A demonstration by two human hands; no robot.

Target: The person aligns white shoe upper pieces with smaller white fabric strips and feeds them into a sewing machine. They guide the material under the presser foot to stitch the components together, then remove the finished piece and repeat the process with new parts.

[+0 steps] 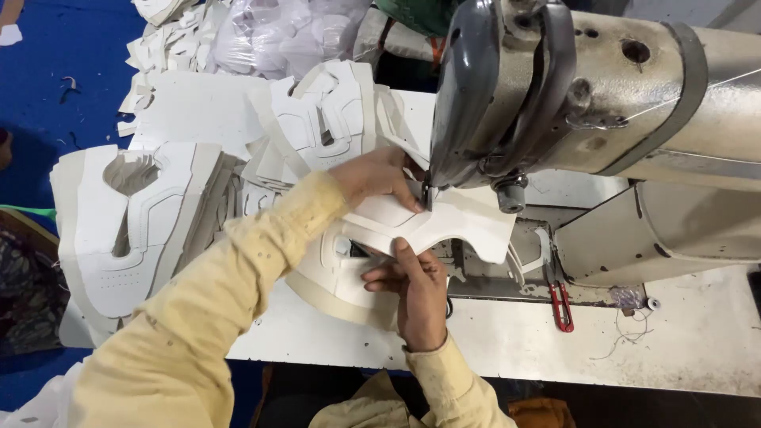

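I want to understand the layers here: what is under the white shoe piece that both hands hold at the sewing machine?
Under the white shoe piece lie another cream piece and the machine bed. The needle area is hidden behind the machine head and the left hand.

My bench [634, 349] is a worn white top, speckled and scuffed, with loose threads lying on it at the right. Beyond its left edge I see a deep blue floor [55, 71] scattered with small white offcuts. At the far side sits a heap of pale plastic bags [277, 32]. The light is even and soft.
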